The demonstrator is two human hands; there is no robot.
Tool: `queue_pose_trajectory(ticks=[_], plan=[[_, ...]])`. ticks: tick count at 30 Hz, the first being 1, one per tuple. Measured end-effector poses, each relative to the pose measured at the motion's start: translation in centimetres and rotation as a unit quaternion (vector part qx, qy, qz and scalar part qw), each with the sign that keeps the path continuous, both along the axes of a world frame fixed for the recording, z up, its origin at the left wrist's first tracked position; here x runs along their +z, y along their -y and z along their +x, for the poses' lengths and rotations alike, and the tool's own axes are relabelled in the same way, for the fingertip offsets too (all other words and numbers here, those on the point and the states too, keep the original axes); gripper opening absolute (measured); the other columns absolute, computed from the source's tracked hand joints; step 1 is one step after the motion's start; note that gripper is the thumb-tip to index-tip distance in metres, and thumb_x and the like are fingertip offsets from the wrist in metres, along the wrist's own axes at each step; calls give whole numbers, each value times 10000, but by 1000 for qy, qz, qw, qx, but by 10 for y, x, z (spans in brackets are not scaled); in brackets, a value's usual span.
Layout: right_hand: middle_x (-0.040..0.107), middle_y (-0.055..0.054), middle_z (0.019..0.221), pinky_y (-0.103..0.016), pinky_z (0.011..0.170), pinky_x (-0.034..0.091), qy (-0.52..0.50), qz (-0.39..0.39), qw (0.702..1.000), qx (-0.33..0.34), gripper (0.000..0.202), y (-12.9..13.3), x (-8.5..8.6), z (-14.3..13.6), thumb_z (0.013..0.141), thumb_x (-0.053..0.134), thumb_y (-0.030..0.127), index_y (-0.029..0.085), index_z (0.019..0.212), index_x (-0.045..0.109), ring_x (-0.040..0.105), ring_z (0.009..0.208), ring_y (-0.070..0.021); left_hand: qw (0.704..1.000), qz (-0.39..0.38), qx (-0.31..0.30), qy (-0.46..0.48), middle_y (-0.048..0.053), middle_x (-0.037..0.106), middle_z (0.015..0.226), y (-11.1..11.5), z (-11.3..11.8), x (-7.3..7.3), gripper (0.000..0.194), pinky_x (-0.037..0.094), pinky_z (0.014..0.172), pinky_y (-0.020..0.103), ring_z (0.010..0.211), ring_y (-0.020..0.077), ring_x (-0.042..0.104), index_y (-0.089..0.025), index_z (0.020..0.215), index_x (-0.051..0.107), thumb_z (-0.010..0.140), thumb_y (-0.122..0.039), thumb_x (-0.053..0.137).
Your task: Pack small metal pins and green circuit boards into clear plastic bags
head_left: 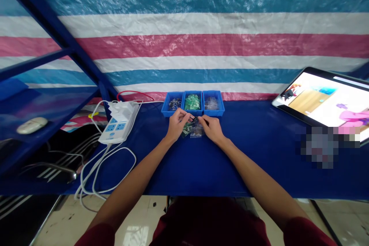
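Observation:
Both hands meet over the blue table, just in front of three small blue bins. My left hand is closed, thumb and fingers pinched on a small dark piece. From the other side my right hand pinches at the same spot; what it grips is too small to name. Beneath the fingers lie green pieces and a clear plastic bag. The left bin holds dark and silver pins, the middle bin green pieces, the right bin clear bags.
A white power strip with looping white cables is on the table's left side. At the right stands a bright tablet, near a blurred patch. A blue shelf with a white mouse is at far left.

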State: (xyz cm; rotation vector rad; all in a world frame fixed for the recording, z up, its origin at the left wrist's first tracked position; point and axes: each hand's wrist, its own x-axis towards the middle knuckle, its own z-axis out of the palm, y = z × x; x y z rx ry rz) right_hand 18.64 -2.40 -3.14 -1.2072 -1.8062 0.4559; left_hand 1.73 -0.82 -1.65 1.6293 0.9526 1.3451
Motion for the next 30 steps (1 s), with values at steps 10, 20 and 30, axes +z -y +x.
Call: queue_pose_trajectory(ticks=[10,20,30], plan=[[539,8,547,-239,553,330,-12,19,1000,-13,424,-1,0,0,943,409,436,180,657,588,485,505,-119,985,83,40,-149,36,679,872,-5,-4,-4,251,469,679,243,729,135,609,-175,972,641,926,-374,496],[646,-20,667,-244,590,387,-33,13,999,-15,338,0,1,0,928,442,406,175,831,668,556,567,-142,983,81,57,-157,-34,581,637,-3,-4,-3,214,388,549,211,525,95,493,-179,926,642,873,-377,582],[573,15,575,-237,583,374,-10,12,998,61,257,0,-2,-3,915,487,370,193,845,660,511,530,-126,998,20,31,-58,-71,529,527,-2,-2,-1,221,366,481,186,453,67,453,-176,853,609,772,-363,695]])
